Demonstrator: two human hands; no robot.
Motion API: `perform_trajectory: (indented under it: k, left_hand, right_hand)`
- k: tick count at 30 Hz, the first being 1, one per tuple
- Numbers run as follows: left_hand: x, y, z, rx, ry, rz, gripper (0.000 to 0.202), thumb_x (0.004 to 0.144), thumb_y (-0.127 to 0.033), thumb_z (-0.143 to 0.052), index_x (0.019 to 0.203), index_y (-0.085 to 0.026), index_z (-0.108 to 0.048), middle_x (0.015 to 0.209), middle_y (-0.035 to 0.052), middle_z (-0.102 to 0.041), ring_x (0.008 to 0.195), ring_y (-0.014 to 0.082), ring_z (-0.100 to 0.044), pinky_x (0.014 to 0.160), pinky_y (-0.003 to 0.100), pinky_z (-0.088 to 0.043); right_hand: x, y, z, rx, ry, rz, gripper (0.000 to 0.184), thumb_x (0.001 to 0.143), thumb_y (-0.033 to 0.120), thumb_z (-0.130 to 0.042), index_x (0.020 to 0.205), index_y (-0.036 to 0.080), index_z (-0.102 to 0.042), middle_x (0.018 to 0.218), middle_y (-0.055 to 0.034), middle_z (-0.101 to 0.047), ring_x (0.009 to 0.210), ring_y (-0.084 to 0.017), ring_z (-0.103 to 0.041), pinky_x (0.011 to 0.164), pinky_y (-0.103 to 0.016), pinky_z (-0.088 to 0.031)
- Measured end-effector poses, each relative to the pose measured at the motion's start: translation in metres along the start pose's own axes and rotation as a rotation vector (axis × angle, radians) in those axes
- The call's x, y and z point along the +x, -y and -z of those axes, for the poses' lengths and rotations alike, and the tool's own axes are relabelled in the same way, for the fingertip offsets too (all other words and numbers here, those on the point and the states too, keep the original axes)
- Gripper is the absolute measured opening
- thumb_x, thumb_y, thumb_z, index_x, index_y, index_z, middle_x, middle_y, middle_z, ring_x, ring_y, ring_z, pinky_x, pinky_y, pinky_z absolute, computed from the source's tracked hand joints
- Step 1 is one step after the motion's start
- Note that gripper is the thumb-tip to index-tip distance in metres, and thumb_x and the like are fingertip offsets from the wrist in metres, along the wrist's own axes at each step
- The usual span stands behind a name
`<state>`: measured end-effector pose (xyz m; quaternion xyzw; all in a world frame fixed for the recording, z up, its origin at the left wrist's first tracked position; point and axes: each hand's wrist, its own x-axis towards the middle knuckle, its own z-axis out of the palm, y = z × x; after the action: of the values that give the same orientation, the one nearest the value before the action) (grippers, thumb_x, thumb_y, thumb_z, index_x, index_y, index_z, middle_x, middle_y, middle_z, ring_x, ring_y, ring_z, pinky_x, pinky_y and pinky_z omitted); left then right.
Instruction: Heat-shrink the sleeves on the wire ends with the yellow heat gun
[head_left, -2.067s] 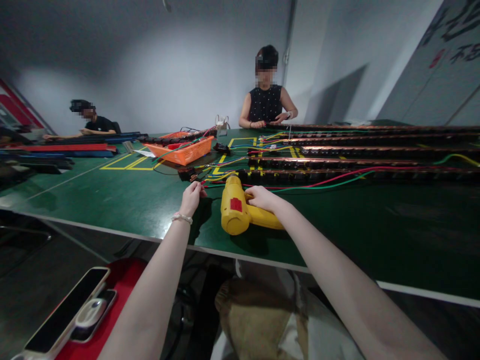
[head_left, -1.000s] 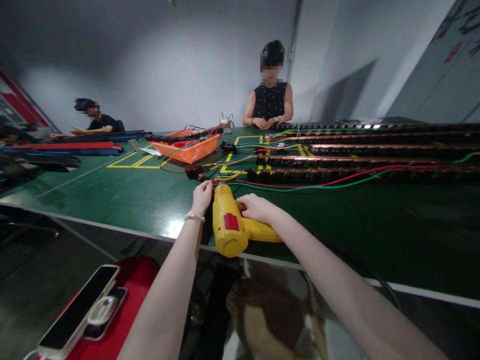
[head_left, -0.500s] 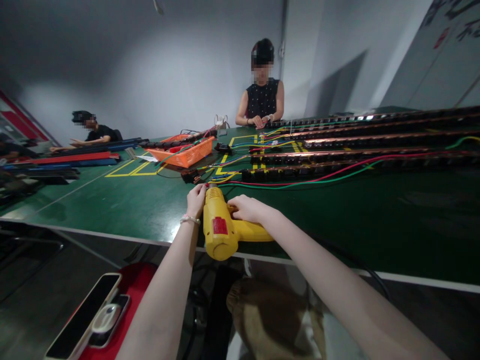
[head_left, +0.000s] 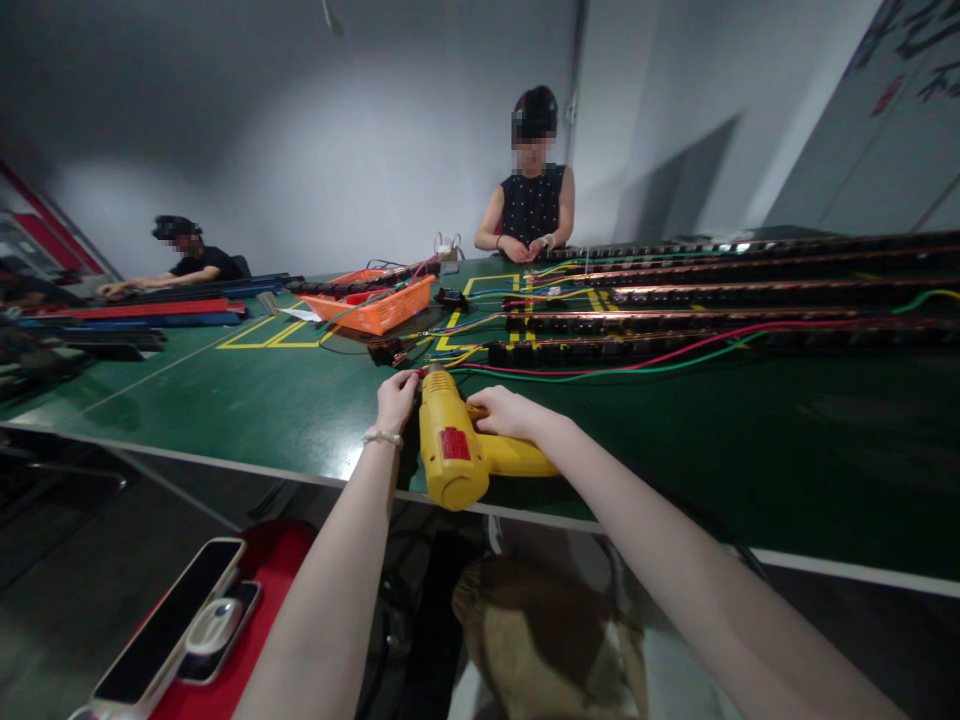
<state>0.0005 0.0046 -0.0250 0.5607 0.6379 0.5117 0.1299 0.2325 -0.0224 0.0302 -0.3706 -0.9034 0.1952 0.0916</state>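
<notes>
A yellow heat gun with a red label lies on the green table near its front edge, nozzle pointing away from me. My right hand is closed on its handle. My left hand is just left of the nozzle, fingers pinched on the end of a thin red wire held in front of the nozzle. Red, green and yellow wires run from there to the right along long black and copper rails.
An orange basket with wires stands at the table's middle left. A small black connector lies past my left hand. One person stands at the far edge, another sits far left. A phone rests on a red stool by my left elbow.
The heat gun has slid left and nearer to the table's front edge, nozzle now beside my left hand. My left hand keeps its pinch on the wire end.
</notes>
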Motion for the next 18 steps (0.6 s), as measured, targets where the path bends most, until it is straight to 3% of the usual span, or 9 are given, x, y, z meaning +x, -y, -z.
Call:
perform_trajectory:
  k: [6,18]
  left_hand:
    - [0.000,-0.001,-0.002,-0.038,-0.008,0.027,0.035,0.079,-0.033,-0.048,0.095,-0.010,-0.070,0.077,0.0079,-0.069,0.072,0.0179,-0.062,0.068,0.026,-0.045]
    - [0.001,0.006,-0.005,-0.065,0.029,0.003,0.031,0.078,-0.035,-0.049,0.090,-0.014,-0.069,0.073,0.0051,-0.067,0.070,0.0170,-0.060,0.066,0.026,-0.044]
  right_hand:
    - [-0.001,-0.020,0.006,0.043,-0.016,0.000,0.017,0.071,0.018,-0.057,0.086,0.017,-0.065,0.091,-0.0045,-0.068,0.083,-0.018,-0.061,0.067,-0.021,-0.040]
    - [-0.011,-0.054,0.027,0.044,-0.107,-0.138,0.023,0.073,0.018,-0.061,0.094,0.016,-0.069,0.096,-0.0062,-0.070,0.091,-0.023,-0.062,0.074,-0.023,-0.043]
